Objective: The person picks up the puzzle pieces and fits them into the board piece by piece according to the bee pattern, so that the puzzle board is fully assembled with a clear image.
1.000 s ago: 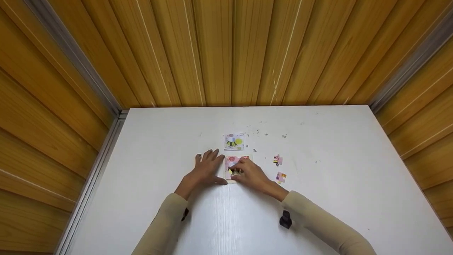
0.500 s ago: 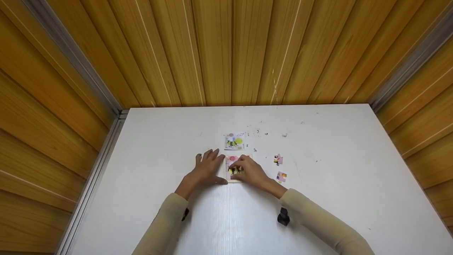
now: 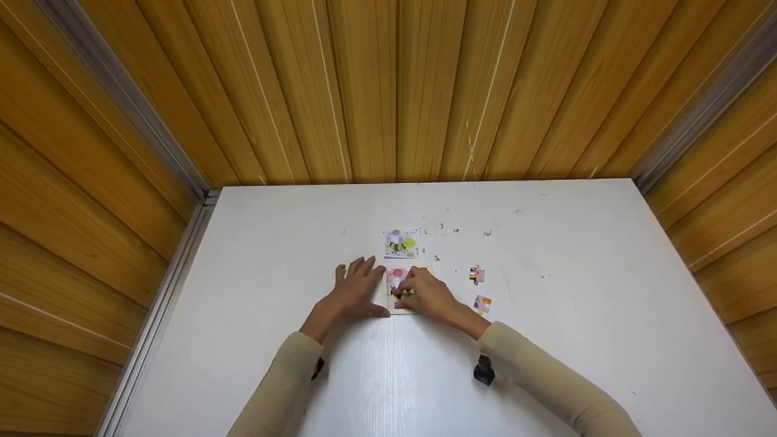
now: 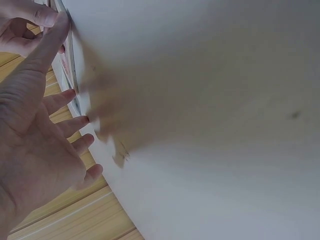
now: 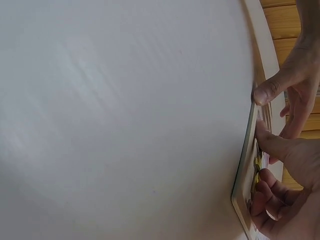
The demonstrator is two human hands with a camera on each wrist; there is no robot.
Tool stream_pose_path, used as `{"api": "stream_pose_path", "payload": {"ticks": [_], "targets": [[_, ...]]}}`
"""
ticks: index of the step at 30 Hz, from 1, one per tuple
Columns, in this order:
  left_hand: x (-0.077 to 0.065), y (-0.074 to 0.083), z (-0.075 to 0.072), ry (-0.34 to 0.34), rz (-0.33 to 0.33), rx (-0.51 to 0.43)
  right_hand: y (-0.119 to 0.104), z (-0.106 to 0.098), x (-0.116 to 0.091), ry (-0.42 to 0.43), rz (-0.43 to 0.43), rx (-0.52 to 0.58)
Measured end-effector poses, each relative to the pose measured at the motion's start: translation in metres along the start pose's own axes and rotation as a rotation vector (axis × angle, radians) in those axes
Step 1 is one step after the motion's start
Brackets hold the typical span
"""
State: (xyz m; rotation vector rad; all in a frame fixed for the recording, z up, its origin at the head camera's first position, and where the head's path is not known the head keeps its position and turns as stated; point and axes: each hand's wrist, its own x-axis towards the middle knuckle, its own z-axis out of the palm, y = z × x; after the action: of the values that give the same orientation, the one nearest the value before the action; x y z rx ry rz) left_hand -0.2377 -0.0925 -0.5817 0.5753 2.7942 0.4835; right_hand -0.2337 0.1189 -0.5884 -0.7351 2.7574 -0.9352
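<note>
A square jigsaw puzzle board with a pink picture of a bee lies between both hands. My left hand is spread at its left side, thumb at the near left corner and index finger by the far left corner. Over the right half of the board, my right hand has thumb and fingers bent around a yellow and black puzzle piece, low against the board. The hand hides much of the picture and the piece's outline. In the left wrist view, the left thumb touches the board's edge.
A printed bee picture card lies just beyond the board. To the right are two loose pink puzzle pieces, a farther one and a nearer one. The white table has small dark marks; wood-patterned walls enclose it.
The right hand has shifted slightly over the board, its wrist moving a little left. Its fingers now cover more of the upper right of the picture. The left hand stays put.
</note>
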Motion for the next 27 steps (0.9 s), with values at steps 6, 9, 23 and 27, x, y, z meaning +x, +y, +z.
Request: {"api": "stream_pose_path", "payload": {"ticks": [6, 9, 23, 27], "targets": [[-0.001, 0.002, 0.002, 0.011, 0.016, 0.014, -0.001, 0.010, -0.002, 0.121, -0.031, -0.066], [-0.001, 0.003, 0.003, 0.013, 0.023, 0.015, -0.001, 0.012, -0.003, 0.148, -0.016, -0.060], [0.000, 0.002, 0.000, -0.002, 0.005, 0.044, 0.013, 0.014, -0.007, 0.195, -0.185, -0.101], [-0.001, 0.001, 0.001, -0.008, 0.001, 0.036, 0.016, 0.010, -0.007, 0.168, -0.225, -0.068]]}}
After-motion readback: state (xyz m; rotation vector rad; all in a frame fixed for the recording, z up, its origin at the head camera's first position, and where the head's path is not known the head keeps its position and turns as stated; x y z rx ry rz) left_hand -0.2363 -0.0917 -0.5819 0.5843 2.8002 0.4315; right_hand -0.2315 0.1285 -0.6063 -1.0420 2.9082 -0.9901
